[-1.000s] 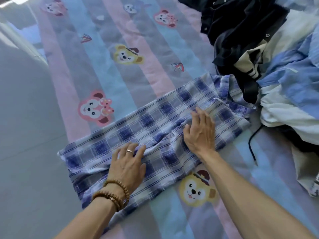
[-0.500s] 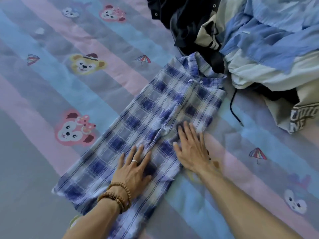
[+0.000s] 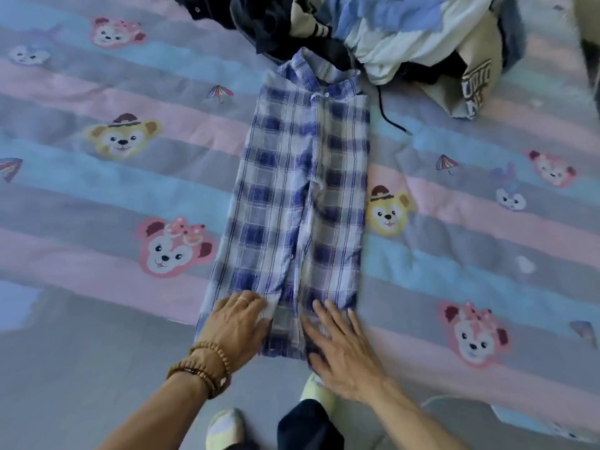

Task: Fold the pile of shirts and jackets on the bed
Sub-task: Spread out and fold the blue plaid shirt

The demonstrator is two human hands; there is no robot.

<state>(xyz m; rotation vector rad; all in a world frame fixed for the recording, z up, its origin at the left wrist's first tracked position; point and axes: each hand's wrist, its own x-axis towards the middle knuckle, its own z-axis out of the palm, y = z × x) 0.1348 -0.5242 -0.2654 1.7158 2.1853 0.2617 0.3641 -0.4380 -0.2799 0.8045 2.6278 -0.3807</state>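
A blue and white plaid shirt (image 3: 302, 196) lies on the bed as a long narrow strip, its sides folded in and its collar at the far end. My left hand (image 3: 235, 323), with a ring and bead bracelets, rests flat on the shirt's near left corner. My right hand (image 3: 341, 345) presses flat on the near right hem, fingers straight and spread. Beyond the collar sits the pile of clothes (image 3: 389, 34): black, blue, white and beige garments heaped together.
The bedspread (image 3: 113, 190) has pink, blue and grey stripes with cartoon bear faces. A black drawstring (image 3: 389, 118) trails from the pile beside the shirt. The bed's near edge runs under my hands; my feet in pale slippers (image 3: 227, 427) stand on the grey floor below.
Both hands have slid down the shirt from its middle to the near hem, smoothing it. The view has turned, and the shirt now runs straight away from me.
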